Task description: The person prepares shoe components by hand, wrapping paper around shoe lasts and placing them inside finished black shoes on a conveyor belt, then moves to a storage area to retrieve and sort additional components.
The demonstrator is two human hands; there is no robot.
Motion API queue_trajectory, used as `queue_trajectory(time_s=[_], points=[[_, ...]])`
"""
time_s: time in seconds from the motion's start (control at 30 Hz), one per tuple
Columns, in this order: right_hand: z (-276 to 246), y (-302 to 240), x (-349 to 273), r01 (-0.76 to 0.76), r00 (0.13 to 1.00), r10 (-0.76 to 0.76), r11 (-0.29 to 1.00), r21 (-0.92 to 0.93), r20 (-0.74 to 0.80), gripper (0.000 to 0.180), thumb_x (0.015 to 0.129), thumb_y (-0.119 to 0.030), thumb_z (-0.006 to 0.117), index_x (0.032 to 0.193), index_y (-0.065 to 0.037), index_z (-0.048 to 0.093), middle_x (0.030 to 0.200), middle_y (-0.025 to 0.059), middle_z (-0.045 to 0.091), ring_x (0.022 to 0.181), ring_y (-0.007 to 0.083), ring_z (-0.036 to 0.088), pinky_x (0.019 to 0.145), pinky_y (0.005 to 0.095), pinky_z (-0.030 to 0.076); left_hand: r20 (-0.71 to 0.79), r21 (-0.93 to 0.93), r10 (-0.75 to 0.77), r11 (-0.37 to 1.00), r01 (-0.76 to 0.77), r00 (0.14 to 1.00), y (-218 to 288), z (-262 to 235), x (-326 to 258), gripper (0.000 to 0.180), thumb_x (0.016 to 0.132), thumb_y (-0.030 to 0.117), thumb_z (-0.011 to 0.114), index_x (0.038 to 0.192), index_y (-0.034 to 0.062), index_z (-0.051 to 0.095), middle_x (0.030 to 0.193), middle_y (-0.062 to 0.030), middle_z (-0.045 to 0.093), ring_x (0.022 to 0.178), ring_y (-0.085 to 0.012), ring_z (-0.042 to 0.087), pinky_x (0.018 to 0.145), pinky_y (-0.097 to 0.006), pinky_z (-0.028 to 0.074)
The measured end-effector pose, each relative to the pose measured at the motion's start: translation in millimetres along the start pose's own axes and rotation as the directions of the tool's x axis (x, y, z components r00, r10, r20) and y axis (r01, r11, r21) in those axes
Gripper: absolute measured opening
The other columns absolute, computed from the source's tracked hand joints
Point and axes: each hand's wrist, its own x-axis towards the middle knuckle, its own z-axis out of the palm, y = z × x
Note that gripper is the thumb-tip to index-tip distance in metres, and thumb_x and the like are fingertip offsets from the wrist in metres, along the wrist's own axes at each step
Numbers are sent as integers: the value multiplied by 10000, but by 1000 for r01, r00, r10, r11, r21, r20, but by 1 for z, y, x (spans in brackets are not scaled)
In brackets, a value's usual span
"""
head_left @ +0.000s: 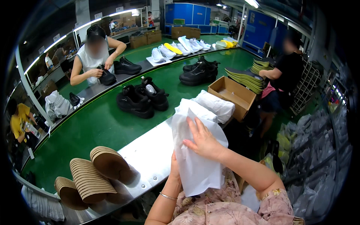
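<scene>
A sheet of white tissue paper (198, 165) is held up in front of my body. My left hand (174, 168) grips it from behind at its left edge; most of those fingers are hidden by the sheet. Across the paper's upper face lies my right hand (202, 139), its fingers stretched out and the thumb apart. Just beyond the sheet, white paper-wrapped bundles (213, 106) lie at the edge of the metal ledge (144, 150). Whatever may be under the paper does not show.
Stacked brown insoles (92, 180) stand at the near left. Black shoes (138, 99) sit on the green conveyor belt (101, 112). An open cardboard box (232, 95) stands at right, beside green-edged insoles (245, 78). Co-workers (95, 56) work across the belt and at right.
</scene>
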Motion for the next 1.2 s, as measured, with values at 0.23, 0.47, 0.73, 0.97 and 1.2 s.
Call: queue_trajectory(time_s=[0.23, 0.47, 0.73, 0.97, 1.2], points=[[-26, -13, 22, -125, 960, 116, 992, 19, 254, 823, 627, -541, 670, 1001, 180, 536, 1115, 340, 454, 996, 442, 532, 884, 382, 451, 67, 209, 21, 977, -35, 998, 6, -12, -4, 315, 914, 142, 477, 1200, 10, 483, 1083, -143, 595, 928, -248, 622, 787, -372, 548], [-23, -17, 18, -2, 996, -8, 994, 106, 92, 796, 633, -519, 682, 952, 197, 539, 1175, 366, 384, 1027, 446, 507, 915, 423, 414, 118, 235, 164, 954, -188, 979, 22, -7, -8, 273, 903, 80, 463, 1156, -5, 523, 1092, -148, 589, 956, -243, 603, 817, -351, 517], [-32, -31, 40, -164, 888, 114, 983, -76, -445, 779, 637, -435, 723, 1147, 71, 422, 1027, 219, 400, 979, 377, 467, 860, 440, 419, 367, 895, 643, -47, -444, 672, 25, 34, -67, 376, 879, 95, 428, 1225, -52, 446, 1135, -158, 545, 1048, -225, 515, 884, -326, 393], [1, -62, 30, -30, 893, 125, 975, 219, -433, 899, 681, -417, 719, 1341, 10, 283, 1053, 215, 436, 1001, 345, 460, 808, 428, 414, 299, 728, 641, 326, -604, 707, 20, 18, -6, 798, 904, 498, 443, 1377, -64, 131, 1396, -213, 272, 1295, -301, 285, 1056, -392, 237], [9, -1, 12, -125, 992, 37, 229, 965, 120, 472, 927, -303, 487, 1274, 5, 398, 1097, 82, 535, 996, 148, 517, 883, 252, 391, 5, 419, 502, 784, -458, 865, 36, 2, -2, 542, 851, 406, 600, 1156, -18, 458, 1116, -101, 571, 972, -181, 579, 861, -321, 474]])
